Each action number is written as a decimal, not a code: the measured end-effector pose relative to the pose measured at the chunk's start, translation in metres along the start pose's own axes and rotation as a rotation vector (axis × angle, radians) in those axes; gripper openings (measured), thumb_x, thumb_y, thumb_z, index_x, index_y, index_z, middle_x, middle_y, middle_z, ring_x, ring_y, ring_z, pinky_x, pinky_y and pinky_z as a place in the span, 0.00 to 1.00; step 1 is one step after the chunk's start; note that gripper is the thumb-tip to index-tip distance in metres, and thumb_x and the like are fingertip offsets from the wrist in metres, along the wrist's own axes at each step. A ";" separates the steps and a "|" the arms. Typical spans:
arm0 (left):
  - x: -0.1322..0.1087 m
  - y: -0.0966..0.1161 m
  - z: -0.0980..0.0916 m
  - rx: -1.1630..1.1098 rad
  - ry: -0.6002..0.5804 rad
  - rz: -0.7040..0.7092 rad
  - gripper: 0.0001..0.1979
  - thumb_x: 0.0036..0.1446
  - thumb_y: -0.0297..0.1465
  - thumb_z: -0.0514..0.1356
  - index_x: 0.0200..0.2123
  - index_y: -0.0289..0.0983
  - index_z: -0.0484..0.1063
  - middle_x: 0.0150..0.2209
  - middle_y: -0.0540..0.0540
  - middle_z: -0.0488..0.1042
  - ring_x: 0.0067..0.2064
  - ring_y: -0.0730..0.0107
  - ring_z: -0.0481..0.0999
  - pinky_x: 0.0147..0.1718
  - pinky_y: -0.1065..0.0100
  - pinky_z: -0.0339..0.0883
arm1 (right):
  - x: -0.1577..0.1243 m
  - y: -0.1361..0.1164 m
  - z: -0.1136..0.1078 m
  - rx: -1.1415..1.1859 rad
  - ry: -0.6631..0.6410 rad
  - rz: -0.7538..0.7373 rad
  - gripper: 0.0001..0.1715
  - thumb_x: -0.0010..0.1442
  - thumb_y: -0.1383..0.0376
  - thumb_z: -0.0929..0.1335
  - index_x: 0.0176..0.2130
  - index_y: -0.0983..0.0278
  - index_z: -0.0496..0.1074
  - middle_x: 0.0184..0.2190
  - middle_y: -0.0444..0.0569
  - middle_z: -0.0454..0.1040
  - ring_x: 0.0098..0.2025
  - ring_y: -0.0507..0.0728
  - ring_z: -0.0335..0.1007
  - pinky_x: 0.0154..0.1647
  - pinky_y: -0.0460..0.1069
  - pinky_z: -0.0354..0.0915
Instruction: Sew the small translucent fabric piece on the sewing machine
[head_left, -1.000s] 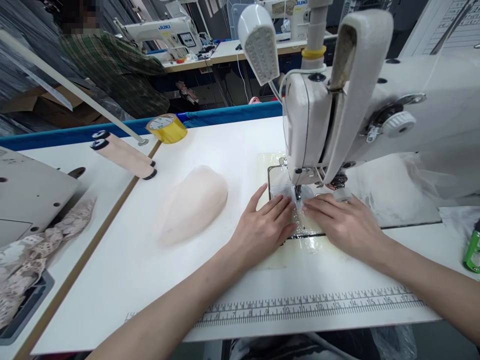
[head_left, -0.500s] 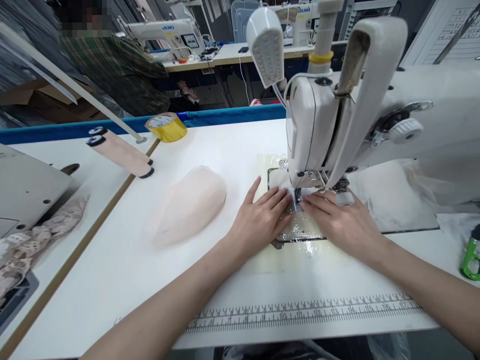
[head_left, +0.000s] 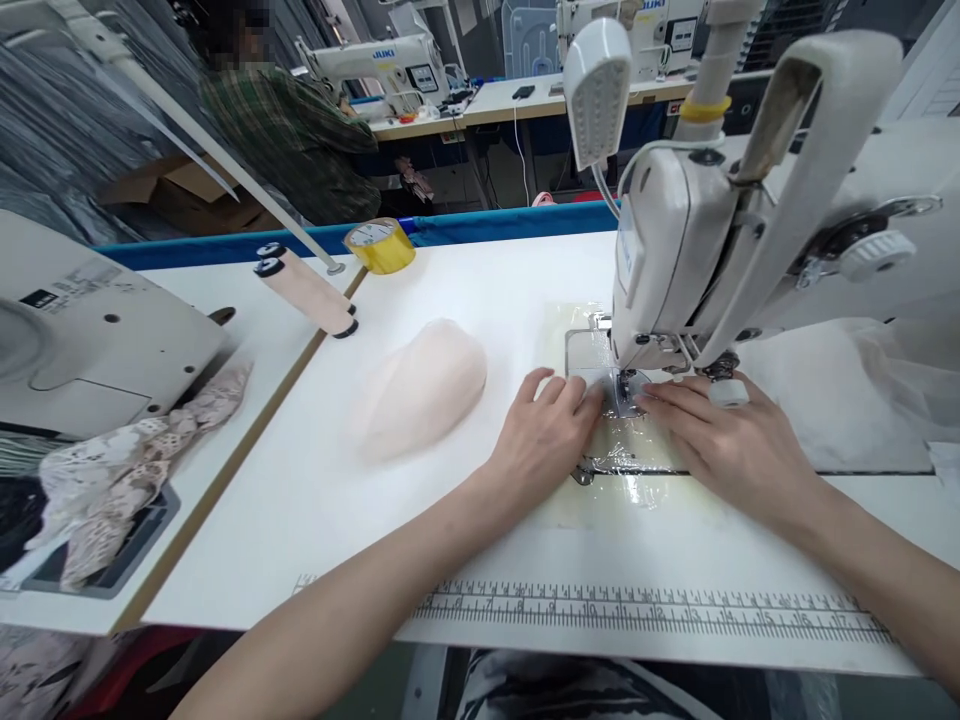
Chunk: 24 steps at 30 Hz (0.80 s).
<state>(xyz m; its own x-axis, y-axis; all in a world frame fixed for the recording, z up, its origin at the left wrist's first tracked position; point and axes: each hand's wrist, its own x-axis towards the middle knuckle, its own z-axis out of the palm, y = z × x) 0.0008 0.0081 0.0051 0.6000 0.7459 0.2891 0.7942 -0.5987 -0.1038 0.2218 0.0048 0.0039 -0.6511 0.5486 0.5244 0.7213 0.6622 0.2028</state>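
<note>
Both my hands rest flat on the sewing table in front of the white sewing machine (head_left: 675,240). My left hand (head_left: 544,430) lies left of the needle, fingers stretched and pressing a small clear piece of material (head_left: 626,440) on the metal needle plate. My right hand (head_left: 724,440) lies right of the needle, fingers flat on the same piece, fingertips close to the presser foot (head_left: 624,385). What the material is made of is hard to tell; it looks thin and shiny.
A pale pink fabric pile (head_left: 420,385) lies left of my hands. Pink thread spools (head_left: 304,290) and yellow tape (head_left: 379,245) sit further back. Lace fabric (head_left: 135,470) covers a neighbouring machine at left. A printed ruler (head_left: 645,605) runs along the front edge. A person in plaid (head_left: 285,140) sits behind.
The view has shifted so the scene sits further right. Both hands stayed flat at the needle and crept slightly toward the presser foot.
</note>
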 end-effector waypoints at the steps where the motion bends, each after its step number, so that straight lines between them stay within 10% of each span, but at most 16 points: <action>1: -0.003 0.003 -0.003 -0.012 -0.042 -0.001 0.14 0.64 0.24 0.46 0.49 0.31 0.67 0.34 0.44 0.71 0.34 0.65 0.71 0.46 0.57 0.65 | -0.001 0.000 0.000 0.023 0.012 0.003 0.17 0.59 0.75 0.64 0.47 0.67 0.74 0.43 0.50 0.78 0.30 0.55 0.73 0.53 0.59 0.62; 8: -0.020 0.009 -0.045 -0.910 -0.300 -0.146 0.10 0.64 0.27 0.49 0.45 0.37 0.69 0.39 0.46 0.72 0.38 0.70 0.72 0.36 0.68 0.66 | 0.001 -0.011 -0.009 0.704 -0.066 0.224 0.16 0.61 0.70 0.65 0.49 0.60 0.71 0.43 0.48 0.77 0.43 0.57 0.74 0.42 0.53 0.69; 13: -0.012 0.000 -0.054 -1.483 -0.367 -0.318 0.09 0.65 0.32 0.51 0.45 0.39 0.69 0.38 0.48 0.72 0.40 0.71 0.71 0.40 0.69 0.64 | 0.010 -0.018 -0.021 1.399 -0.307 0.524 0.19 0.60 0.68 0.64 0.52 0.60 0.65 0.48 0.52 0.72 0.29 0.51 0.73 0.26 0.48 0.68; 18: -0.008 -0.004 -0.049 -1.631 -0.357 -0.355 0.09 0.65 0.32 0.51 0.44 0.37 0.68 0.33 0.49 0.72 0.36 0.73 0.73 0.39 0.69 0.65 | 0.013 -0.017 -0.023 1.657 -0.444 0.649 0.10 0.59 0.60 0.68 0.38 0.64 0.69 0.24 0.43 0.70 0.25 0.50 0.68 0.27 0.47 0.65; 24: -0.006 -0.003 -0.049 -1.575 -0.361 -0.378 0.10 0.64 0.35 0.52 0.43 0.37 0.68 0.31 0.48 0.73 0.35 0.71 0.73 0.38 0.68 0.66 | 0.013 -0.018 -0.020 1.595 -0.340 0.672 0.13 0.57 0.57 0.70 0.30 0.65 0.71 0.19 0.40 0.66 0.22 0.49 0.65 0.25 0.46 0.64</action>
<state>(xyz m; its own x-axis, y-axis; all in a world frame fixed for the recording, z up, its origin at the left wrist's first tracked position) -0.0097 -0.0093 0.0506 0.5771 0.7983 -0.1720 0.1560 0.0990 0.9828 0.2054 -0.0097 0.0233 -0.5316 0.8454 -0.0520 0.0833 -0.0089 -0.9965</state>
